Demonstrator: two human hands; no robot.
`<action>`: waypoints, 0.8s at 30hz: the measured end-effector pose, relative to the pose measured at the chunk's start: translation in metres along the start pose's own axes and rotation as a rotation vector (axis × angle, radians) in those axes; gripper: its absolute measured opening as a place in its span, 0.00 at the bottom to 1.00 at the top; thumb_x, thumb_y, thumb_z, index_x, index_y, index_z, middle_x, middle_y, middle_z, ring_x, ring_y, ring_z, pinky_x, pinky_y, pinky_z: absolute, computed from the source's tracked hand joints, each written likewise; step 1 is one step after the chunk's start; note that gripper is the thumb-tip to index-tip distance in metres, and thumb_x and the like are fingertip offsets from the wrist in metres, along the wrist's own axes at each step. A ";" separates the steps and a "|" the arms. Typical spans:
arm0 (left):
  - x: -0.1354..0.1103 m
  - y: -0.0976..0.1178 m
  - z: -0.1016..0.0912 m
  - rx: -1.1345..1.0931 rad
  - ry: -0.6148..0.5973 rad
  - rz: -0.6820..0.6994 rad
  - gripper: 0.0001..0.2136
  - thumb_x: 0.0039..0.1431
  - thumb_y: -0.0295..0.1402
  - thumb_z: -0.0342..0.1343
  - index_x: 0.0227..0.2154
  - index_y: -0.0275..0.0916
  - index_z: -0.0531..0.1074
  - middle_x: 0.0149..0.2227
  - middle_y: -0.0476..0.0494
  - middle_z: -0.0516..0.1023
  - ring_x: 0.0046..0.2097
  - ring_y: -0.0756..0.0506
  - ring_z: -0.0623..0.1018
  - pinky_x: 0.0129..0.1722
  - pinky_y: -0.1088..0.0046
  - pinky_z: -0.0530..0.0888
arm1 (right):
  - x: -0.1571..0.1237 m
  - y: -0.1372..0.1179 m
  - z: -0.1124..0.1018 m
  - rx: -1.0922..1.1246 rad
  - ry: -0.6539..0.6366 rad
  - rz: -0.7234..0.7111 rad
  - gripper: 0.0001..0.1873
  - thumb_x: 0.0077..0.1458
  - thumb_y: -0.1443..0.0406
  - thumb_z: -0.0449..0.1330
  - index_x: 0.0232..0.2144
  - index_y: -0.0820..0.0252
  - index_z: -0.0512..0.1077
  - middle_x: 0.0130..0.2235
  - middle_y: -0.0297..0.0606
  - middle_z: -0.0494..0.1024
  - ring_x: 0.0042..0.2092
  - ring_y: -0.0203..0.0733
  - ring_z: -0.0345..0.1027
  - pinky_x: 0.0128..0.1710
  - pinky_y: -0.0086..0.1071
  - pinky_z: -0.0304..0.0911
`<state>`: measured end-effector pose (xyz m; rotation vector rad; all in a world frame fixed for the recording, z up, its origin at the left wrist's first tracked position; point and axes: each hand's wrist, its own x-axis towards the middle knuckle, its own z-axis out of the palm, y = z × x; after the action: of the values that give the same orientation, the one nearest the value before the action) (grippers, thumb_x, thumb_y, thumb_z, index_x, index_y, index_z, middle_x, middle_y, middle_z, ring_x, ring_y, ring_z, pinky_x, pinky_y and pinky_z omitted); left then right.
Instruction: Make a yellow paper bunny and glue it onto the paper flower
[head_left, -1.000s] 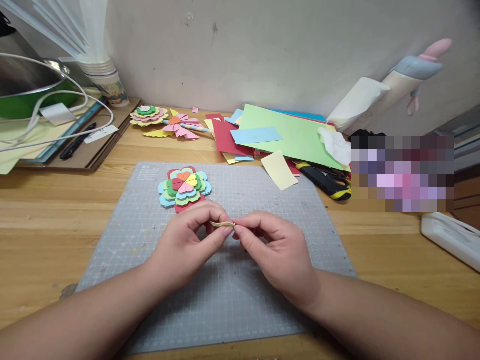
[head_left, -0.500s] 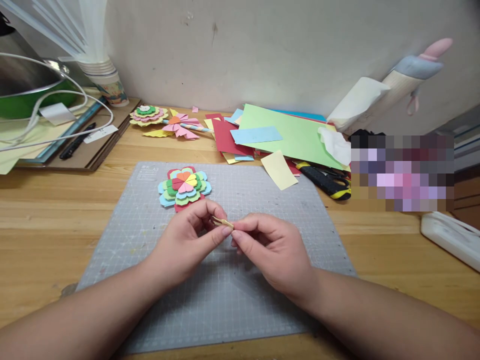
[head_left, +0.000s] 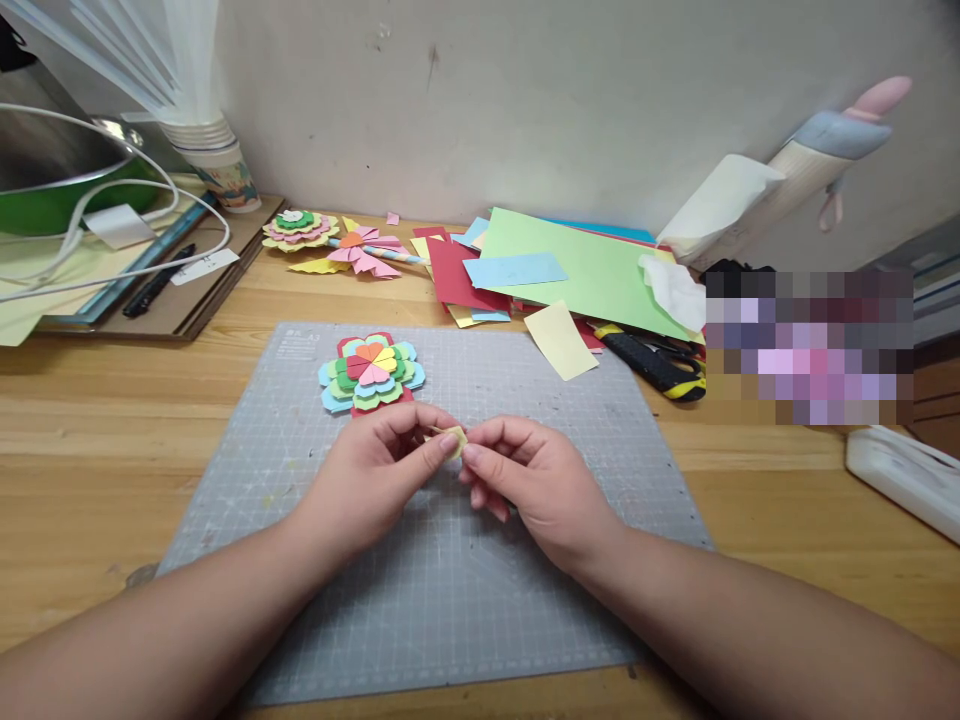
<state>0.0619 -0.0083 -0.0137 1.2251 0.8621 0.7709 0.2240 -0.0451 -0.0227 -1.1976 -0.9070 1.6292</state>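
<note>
Above grey cutting mat point(head_left: 480, 620), left hand point(head_left: 371, 485) and right hand point(head_left: 540, 490) pinch a yellow paper scrap point(head_left: 454, 441) lying left-to-right.

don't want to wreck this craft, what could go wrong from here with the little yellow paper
The folded yellow paper piece is pinched only between the tips of the left hand and right hand; it could slip or crease crooked. The layered paper flower lies just beyond the left knuckles and might get nudged.

Small folded pale-yellow paper piece point(head_left: 454, 441) (partly hidden), pinched between both hands' fingers point(head_left: 431, 447) above the mat.
</note>
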 end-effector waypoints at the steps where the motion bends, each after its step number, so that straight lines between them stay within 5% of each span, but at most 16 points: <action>1: 0.000 0.000 0.000 0.018 0.001 -0.003 0.05 0.57 0.33 0.60 0.32 0.38 0.75 0.29 0.50 0.79 0.31 0.51 0.77 0.35 0.74 0.73 | 0.000 0.000 0.000 0.003 0.001 0.012 0.13 0.48 0.57 0.68 0.27 0.60 0.72 0.24 0.30 0.75 0.21 0.28 0.64 0.16 0.21 0.55; 5: -0.001 0.000 0.001 0.007 0.084 0.016 0.10 0.53 0.34 0.62 0.38 0.38 0.73 0.29 0.51 0.76 0.31 0.52 0.75 0.32 0.76 0.72 | 0.002 0.001 -0.001 0.094 0.059 0.039 0.13 0.48 0.58 0.68 0.26 0.60 0.72 0.22 0.29 0.74 0.20 0.27 0.63 0.15 0.20 0.53; 11: 0.001 0.001 0.003 0.027 0.065 -0.005 0.07 0.52 0.33 0.62 0.27 0.37 0.71 0.27 0.51 0.74 0.30 0.52 0.73 0.32 0.76 0.71 | 0.002 0.002 0.000 0.219 0.045 0.031 0.12 0.47 0.60 0.69 0.24 0.60 0.71 0.22 0.28 0.74 0.19 0.26 0.62 0.15 0.19 0.53; 24: -0.004 0.003 0.002 0.271 0.179 0.120 0.05 0.54 0.32 0.58 0.26 0.39 0.70 0.27 0.50 0.73 0.30 0.51 0.72 0.30 0.74 0.70 | -0.001 0.003 0.001 -0.035 0.037 -0.073 0.11 0.50 0.59 0.66 0.31 0.59 0.71 0.27 0.30 0.75 0.22 0.30 0.65 0.17 0.23 0.56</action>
<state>0.0614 -0.0118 -0.0095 1.4734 1.0728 0.8909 0.2223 -0.0470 -0.0252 -1.2005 -0.9486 1.5341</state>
